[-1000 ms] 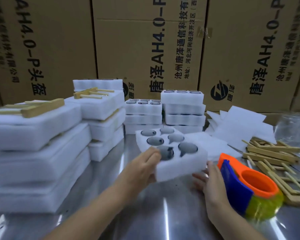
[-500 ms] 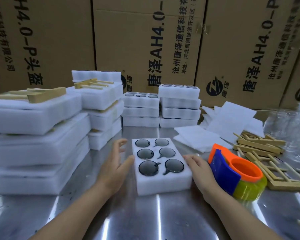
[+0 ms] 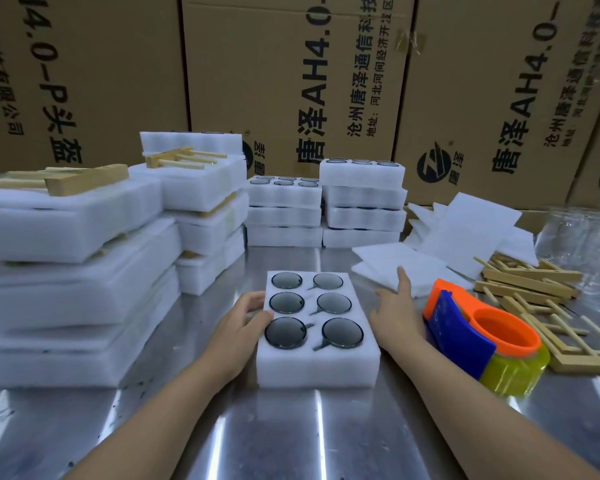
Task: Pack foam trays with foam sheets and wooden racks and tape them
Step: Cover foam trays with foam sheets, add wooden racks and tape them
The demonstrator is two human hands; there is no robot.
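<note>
A white foam tray (image 3: 317, 365) with several round dark lenses in its wells lies flat on the metal table in front of me. My left hand (image 3: 243, 323) rests against the tray's left edge, thumb on its top. My right hand (image 3: 397, 308) is off the tray, fingers spread, index finger touching the thin white foam sheets (image 3: 399, 263) to the right. An orange and blue tape dispenser (image 3: 478, 336) with yellowish tape sits just right of that hand. Wooden racks (image 3: 530, 282) lie in a loose pile at the far right.
Stacks of packed foam trays with wooden racks stand on the left (image 3: 66, 271) and behind it (image 3: 205, 202). Two stacks of lens trays (image 3: 361, 206) stand at the back centre. More foam sheets (image 3: 471, 223) and clear plastic (image 3: 582, 244) lie at the right. Cardboard boxes (image 3: 291, 81) wall the back.
The tray, tilted in both hands a second ago, now lies flat on the table. My right hand left its right edge and moved up to the foam sheets. My left hand closed onto the left edge.
</note>
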